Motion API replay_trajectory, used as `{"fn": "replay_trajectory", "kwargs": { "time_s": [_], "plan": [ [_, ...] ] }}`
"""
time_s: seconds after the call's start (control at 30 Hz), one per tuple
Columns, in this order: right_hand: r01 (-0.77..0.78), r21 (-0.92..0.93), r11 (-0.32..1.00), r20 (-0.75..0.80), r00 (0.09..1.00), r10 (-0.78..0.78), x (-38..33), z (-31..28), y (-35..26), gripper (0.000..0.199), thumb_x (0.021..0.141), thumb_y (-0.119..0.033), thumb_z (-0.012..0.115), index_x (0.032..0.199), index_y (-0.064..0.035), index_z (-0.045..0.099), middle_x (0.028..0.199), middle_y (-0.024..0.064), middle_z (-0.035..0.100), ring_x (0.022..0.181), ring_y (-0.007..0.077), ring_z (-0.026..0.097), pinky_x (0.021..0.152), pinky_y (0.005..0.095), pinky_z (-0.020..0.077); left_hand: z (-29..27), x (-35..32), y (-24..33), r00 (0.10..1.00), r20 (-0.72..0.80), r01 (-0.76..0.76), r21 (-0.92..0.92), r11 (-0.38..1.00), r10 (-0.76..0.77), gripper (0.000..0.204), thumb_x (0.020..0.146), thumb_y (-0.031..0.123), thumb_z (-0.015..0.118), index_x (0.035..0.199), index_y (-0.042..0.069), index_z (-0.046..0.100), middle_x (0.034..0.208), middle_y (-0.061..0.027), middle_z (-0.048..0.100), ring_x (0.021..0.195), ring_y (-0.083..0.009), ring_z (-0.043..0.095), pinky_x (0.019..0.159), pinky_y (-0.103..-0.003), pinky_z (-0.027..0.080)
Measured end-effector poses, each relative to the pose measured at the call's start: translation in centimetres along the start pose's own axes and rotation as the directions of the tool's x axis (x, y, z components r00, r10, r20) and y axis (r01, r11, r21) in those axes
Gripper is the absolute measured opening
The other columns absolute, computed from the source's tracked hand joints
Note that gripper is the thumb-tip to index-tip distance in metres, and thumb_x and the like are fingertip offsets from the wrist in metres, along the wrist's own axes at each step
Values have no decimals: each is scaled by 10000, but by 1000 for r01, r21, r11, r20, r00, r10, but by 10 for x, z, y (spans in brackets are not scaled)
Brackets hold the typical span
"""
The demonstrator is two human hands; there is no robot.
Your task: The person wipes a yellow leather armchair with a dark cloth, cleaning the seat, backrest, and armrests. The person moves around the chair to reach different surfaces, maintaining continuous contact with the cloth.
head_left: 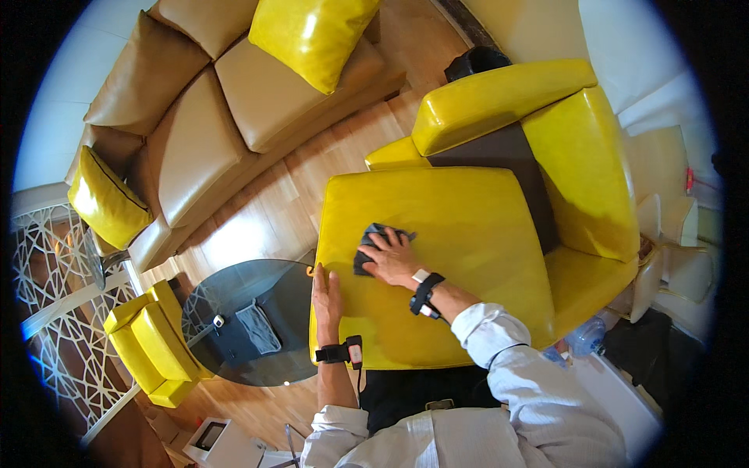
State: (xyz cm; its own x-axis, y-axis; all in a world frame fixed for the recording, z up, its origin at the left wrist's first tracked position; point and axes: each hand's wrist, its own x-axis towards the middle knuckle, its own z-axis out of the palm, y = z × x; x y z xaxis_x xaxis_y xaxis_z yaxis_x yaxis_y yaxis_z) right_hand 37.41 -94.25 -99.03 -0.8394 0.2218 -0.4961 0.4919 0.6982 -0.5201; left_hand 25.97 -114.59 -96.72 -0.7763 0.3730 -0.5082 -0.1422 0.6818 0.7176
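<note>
A large yellow seat cushion (pixel 452 312) lies in front of me, its far right part over the yellow armchair (pixel 585 179). My right hand (pixel 394 261) presses a bunched dark grey cloth (pixel 365 261) onto the cushion's top, left of its middle, with the fingers spread over the cloth. Part of the cloth is hidden under the palm. Along the cushion's left edge lies my left hand (pixel 328 303), fingers stretched out and close together, holding no loose thing. A small orange item (pixel 310 271) shows beside its fingertips.
Left of the cushion stands a round dark glass table (pixel 234 343), bearing a folded grey cloth (pixel 259 327) and a small white item (pixel 218 320). A tan sofa (pixel 195 148) with yellow pillows curves along the far left. Another yellow armchair (pixel 152 343) stands beyond the table.
</note>
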Motion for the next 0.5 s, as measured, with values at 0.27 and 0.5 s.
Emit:
{"fn": "replay_trajectory", "kwargs": {
  "time_s": [0.27, 0.5],
  "plan": [
    [256, 7, 967, 47, 965, -256, 20, 35, -85, 497, 1053, -568, 611, 1470, -320, 719, 1688, 76, 508, 1558, 435, 386, 1224, 683, 303, -24, -11, 13, 987, -13, 153, -272, 950, -163, 590, 1184, 308, 569, 1626, -76, 494, 1407, -160, 705, 1241, -211, 655, 1043, -342, 539],
    [52, 24, 998, -80, 996, -50, -30, 4, -23, 479, 1046, -477, 682, 1486, -290, 704, 1673, 134, 503, 1501, 496, 410, 1165, 697, 358, 0, -10, 19, 993, 115, 12, -3, 1000, -11, 565, 1170, 355, 540, 1582, -32, 561, 1511, -215, 675, 1361, -316, 648, 1138, -398, 495]
  ]
}}
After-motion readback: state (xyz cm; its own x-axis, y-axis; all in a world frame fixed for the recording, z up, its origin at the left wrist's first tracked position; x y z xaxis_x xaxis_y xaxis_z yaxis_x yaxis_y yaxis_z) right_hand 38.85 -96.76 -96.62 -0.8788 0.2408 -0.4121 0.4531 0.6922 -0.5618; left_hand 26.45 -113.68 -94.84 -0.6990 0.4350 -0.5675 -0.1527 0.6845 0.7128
